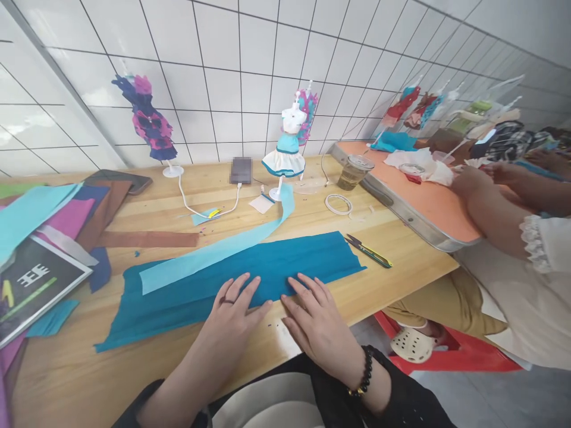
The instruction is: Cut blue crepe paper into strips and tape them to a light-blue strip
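A wide sheet of dark blue crepe paper point(178, 303) lies across the front of the wooden table, its left and right ends slightly ragged. My left hand point(236, 309) rests flat on its near edge, fingers spread, with a ring on one finger. Beside it, my right hand point(314, 312) lies with fingertips on the same edge and the palm over bare wood. Neither hand grasps anything. A narrow light blue crepe strip point(209, 252) lies over the sheet's far left part and curves back to a small dress stand point(285, 151) wearing a blue and white skirt.
At left are stacked coloured papers point(84, 214) and a dark box point(40, 285). Another dressed stand point(151, 128) stands behind. A craft knife point(370, 251), tape roll point(338, 204) and cup of liquid point(354, 172) are at right, near an orange-topped table point(414, 196) where another person's arms point(482, 196) reach.
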Demonstrator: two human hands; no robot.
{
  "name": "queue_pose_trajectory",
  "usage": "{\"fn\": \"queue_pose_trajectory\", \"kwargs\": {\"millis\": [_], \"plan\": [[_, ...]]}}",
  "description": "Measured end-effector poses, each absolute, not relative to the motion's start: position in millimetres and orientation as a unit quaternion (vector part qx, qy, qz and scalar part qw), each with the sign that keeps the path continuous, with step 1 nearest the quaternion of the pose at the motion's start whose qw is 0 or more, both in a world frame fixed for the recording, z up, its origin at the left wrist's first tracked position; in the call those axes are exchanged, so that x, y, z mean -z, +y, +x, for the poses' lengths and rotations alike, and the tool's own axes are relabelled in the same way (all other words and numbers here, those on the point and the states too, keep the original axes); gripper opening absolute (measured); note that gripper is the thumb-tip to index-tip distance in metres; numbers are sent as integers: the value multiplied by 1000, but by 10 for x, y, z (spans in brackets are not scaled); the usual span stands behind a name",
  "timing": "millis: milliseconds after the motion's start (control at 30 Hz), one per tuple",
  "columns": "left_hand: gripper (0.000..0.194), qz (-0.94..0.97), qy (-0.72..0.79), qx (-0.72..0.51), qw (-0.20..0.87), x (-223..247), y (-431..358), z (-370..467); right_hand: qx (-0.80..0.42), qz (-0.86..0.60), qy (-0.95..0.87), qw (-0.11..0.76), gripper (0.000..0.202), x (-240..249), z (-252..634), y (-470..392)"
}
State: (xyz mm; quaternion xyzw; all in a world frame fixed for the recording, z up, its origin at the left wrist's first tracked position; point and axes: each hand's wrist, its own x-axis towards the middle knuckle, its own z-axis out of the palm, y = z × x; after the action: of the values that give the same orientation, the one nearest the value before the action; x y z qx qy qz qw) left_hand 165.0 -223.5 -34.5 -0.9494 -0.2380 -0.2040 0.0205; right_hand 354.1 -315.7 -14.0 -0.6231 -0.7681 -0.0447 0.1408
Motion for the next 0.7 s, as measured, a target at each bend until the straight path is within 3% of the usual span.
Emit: {"fn": "queue_pose_trajectory", "kwargs": {"millis": [300,700], "plan": [[31,-942,-247,226,20,363,-2246,1671,90,-678,-712,158,24,110,3751,-3227],[33,-940,-233,245,40,396,-2224,1668,53,-611,-775,150,38,187,3781,-3285]]}}
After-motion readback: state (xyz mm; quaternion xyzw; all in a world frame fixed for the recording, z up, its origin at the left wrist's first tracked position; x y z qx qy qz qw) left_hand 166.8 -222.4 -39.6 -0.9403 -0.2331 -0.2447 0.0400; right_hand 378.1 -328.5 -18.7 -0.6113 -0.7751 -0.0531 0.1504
